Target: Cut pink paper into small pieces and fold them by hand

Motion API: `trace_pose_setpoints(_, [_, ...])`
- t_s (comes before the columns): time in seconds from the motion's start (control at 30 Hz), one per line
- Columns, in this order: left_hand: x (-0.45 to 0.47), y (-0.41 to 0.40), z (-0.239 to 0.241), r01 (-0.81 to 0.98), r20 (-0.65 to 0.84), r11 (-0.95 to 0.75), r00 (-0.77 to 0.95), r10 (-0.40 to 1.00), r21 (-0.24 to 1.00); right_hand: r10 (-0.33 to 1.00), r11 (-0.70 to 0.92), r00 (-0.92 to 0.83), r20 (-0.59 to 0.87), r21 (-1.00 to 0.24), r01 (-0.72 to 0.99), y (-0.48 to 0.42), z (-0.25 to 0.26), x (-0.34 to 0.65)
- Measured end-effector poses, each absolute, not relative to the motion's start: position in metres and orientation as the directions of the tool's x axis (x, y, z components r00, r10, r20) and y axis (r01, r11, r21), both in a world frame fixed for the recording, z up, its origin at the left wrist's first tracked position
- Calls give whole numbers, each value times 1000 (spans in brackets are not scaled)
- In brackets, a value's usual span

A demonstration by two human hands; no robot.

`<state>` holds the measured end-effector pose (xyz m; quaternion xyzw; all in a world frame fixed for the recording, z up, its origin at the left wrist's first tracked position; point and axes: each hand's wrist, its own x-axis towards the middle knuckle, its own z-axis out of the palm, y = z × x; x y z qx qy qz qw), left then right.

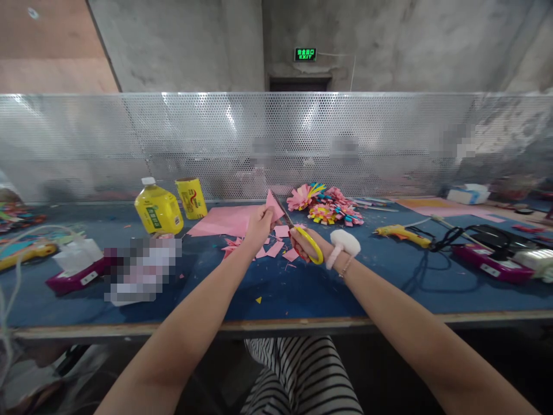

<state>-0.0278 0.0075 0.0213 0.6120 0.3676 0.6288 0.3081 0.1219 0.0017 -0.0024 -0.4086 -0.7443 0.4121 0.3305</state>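
A small folded piece of pink paper (273, 206) is pinched in my left hand (258, 223), its pointed corner facing up. My right hand (306, 244) grips a pair of scissors (314, 249) by yellow handles, and the blades reach up along the right side of the paper. Whether the blades are parted I cannot tell. Below the hands lie several cut pink paper pieces (275, 249) and small scraps. Behind my left hand a larger pink sheet (216, 221) rests on the blue table.
Pink, yellow and blue paper flowers (328, 206) sit behind my right hand. A yellow jug (158, 208) and yellow container (191, 199) stand left. A yellow glue gun (402, 234) and purple power strip (492, 263) with cables lie right. A perforated metal panel (224, 144) borders the back.
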Motion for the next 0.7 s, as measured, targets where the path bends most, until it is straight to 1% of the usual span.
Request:
trace_pose_setpoints(0.13, [-29,8,21,53,549,-547,-32,835,836,869,251,-484,102,-934,254,3,-2,123])
trace_pose_setpoints(0.43, [-30,10,21,98,559,-554,-37,828,827,822,225,-563,88,-958,180,1,-5,126])
trace_pose_setpoints(0.57, [-30,6,24,211,569,-550,-38,821,808,823,217,-561,86,-961,170,3,-4,127])
trace_pose_setpoints(0.7, [-31,1,25,345,594,-545,-46,803,764,829,219,-552,92,-961,170,4,-4,127])
